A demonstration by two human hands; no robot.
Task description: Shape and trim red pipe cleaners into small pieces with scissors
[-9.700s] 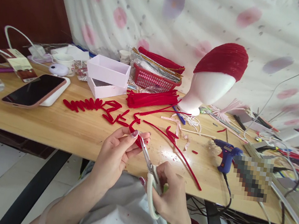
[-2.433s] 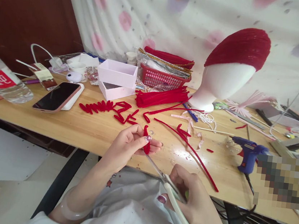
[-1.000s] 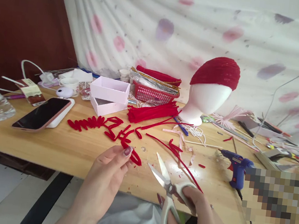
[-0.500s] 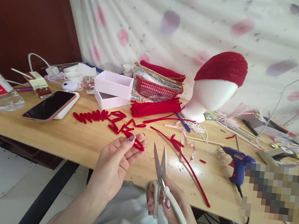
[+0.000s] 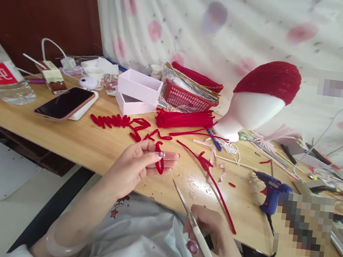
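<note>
My left hand pinches a short, bent red pipe cleaner between thumb and fingers, above the table's front edge. Lower right, my right hand grips a pair of scissors with pale handles, the blades pointing up and left, apart from the pipe cleaner. Behind my left hand lie several folded red pipe cleaner pieces. One long red pipe cleaner stretches diagonally across the wood to the right, a short bent piece lying against it. A thick red bundle of pipe cleaners rests farther back.
A white foam head in a red covering stands at the back. A blue glue gun lies right, with cables around it. Left are a phone and a water bottle. White boxes and a red basket stand behind.
The red piece in my left hand has turned from nearly level to more upright. My right hand has rotated the scissors, and their blades have come together. The view has shifted slightly.
</note>
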